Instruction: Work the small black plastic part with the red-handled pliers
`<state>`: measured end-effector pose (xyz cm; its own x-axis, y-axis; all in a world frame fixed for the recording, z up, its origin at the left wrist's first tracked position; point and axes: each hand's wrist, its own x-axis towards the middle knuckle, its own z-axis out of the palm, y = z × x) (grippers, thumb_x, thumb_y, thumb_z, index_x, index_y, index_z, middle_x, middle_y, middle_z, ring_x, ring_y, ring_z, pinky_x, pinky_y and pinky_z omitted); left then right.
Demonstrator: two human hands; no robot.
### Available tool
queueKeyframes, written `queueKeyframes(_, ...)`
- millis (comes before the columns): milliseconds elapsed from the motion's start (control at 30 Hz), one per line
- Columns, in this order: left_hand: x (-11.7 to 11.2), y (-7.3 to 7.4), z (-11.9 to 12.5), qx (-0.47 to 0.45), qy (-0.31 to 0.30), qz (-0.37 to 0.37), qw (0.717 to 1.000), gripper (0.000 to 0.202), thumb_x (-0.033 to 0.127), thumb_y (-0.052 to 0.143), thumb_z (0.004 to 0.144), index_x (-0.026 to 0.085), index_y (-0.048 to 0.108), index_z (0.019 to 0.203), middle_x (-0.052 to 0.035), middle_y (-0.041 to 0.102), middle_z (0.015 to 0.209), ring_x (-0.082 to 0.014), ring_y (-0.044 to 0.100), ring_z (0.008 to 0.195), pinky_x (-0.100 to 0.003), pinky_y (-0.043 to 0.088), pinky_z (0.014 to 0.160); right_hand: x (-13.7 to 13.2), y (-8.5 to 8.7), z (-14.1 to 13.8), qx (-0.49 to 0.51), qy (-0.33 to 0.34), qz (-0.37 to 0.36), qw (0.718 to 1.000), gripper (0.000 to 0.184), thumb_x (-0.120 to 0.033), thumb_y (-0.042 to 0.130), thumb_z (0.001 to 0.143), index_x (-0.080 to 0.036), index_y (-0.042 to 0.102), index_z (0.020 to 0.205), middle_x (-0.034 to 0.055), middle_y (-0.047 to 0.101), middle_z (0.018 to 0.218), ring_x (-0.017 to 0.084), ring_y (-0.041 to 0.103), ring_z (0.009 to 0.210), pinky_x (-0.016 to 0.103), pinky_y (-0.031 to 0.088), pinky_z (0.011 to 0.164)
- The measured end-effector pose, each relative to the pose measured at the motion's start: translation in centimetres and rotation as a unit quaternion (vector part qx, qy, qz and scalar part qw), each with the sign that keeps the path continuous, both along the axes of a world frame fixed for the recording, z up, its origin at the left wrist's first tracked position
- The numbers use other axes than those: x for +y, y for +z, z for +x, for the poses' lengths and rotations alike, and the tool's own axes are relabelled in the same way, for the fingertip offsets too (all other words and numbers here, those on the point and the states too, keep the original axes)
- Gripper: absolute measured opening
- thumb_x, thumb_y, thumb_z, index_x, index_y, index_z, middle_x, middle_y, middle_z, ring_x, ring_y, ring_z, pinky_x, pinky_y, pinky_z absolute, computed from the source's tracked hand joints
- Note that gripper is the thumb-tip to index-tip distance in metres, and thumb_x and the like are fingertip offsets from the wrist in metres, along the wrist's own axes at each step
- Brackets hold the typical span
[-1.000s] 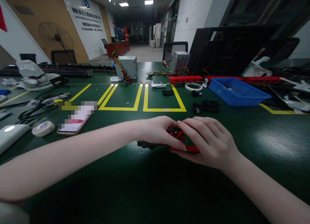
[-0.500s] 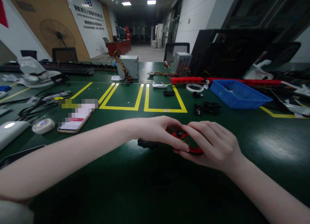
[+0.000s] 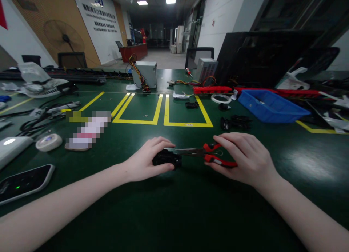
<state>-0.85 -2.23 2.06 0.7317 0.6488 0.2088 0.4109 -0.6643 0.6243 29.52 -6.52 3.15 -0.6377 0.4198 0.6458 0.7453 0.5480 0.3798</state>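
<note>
- Table (image 3: 174, 215): dark green with yellow taped boxes. Both forearms rest on it, and the hands meet near its middle.
- Bin (image 3: 268, 106): blue, far right, well apart from both hands.
- Right hand (image 3: 242, 159): fingers and thumb are wrapped around the red handles of the pliers, which it holds low over the table.
- Left hand (image 3: 148, 159): curled shut on a small black part, fingers over its top and thumb at its near side, pinning it to the table.
- Pliers (image 3: 201, 152): the long axis runs left to right and almost level. The thin metal nose looks closed and points left at the part.
- Part (image 3: 166, 159): directly left of the nose. The tip meets its right end or sits just beside it; I cannot tell which.
</note>
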Motion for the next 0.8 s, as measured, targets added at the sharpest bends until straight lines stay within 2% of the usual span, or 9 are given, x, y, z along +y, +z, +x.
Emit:
queueKeyframes(167, 0.1, 0.3, 0.0, 0.013, -0.008, 0.042, 0.999, 0.046, 0.033, 0.071, 0.086, 0.021, 0.054, 0.127, -0.0083, 0.057, 0.128, -0.0264, 0.052, 0.120, -0.044, 0.040, 0.103, -0.1, 0.1, -0.1, 0.027, 0.005, -0.011, 1.000, 0.051, -0.039, 0.073, 0.078, -0.010, 0.055, 0.116, 0.0167, 0.064, 0.099, 0.027, 0.063, 0.088, 0.039, 0.054, 0.070)
queueKeyframes(267, 0.3, 0.0, -0.1, 0.038, -0.029, 0.046, 0.998, 0.040, 0.030, 0.070, 0.087, 0.021, 0.057, 0.124, -0.0084, 0.058, 0.126, -0.0258, 0.054, 0.116, -0.045, 0.042, 0.100, -0.2, -0.1, 0.0, 0.047, 0.017, -0.042, 0.998, 0.048, -0.042, 0.073, 0.078, -0.012, 0.056, 0.112, 0.0156, 0.065, 0.096, 0.025, 0.063, 0.084, 0.037, 0.054, 0.067)
queueKeyframes(367, 0.5, -0.3, -0.1, 0.042, -0.042, 0.039, 0.997, 0.033, 0.025, 0.064, 0.092, 0.022, 0.058, 0.124, -0.0072, 0.061, 0.120, -0.0237, 0.057, 0.111, -0.042, 0.046, 0.095, 0.0, -0.6, 0.1, 0.055, 0.017, -0.064, 0.996, 0.049, -0.042, 0.073, 0.078, -0.013, 0.055, 0.113, 0.0150, 0.065, 0.098, 0.025, 0.064, 0.086, 0.037, 0.055, 0.068)
queueKeyframes(500, 0.6, -0.4, 0.0, 0.036, -0.040, 0.042, 0.998, 0.036, 0.023, 0.065, 0.091, 0.022, 0.058, 0.126, -0.0068, 0.063, 0.116, -0.0229, 0.058, 0.107, -0.041, 0.048, 0.093, 0.5, -1.4, 0.2, 0.042, 0.016, -0.087, 0.995, 0.051, -0.043, 0.072, 0.079, -0.014, 0.055, 0.117, 0.0142, 0.065, 0.102, 0.026, 0.064, 0.090, 0.038, 0.055, 0.071)
queueKeyframes(800, 1.3, -1.5, -0.4, 0.026, -0.049, 0.071, 0.996, 0.029, 0.024, 0.065, 0.091, 0.023, 0.064, 0.120, -0.0067, 0.060, 0.119, -0.0223, 0.059, 0.108, -0.040, 0.050, 0.091, 1.0, -2.1, 0.3, 0.070, 0.005, -0.132, 0.989, 0.045, -0.045, 0.070, 0.081, -0.016, 0.057, 0.113, 0.0118, 0.066, 0.101, 0.024, 0.065, 0.088, 0.037, 0.055, 0.072)
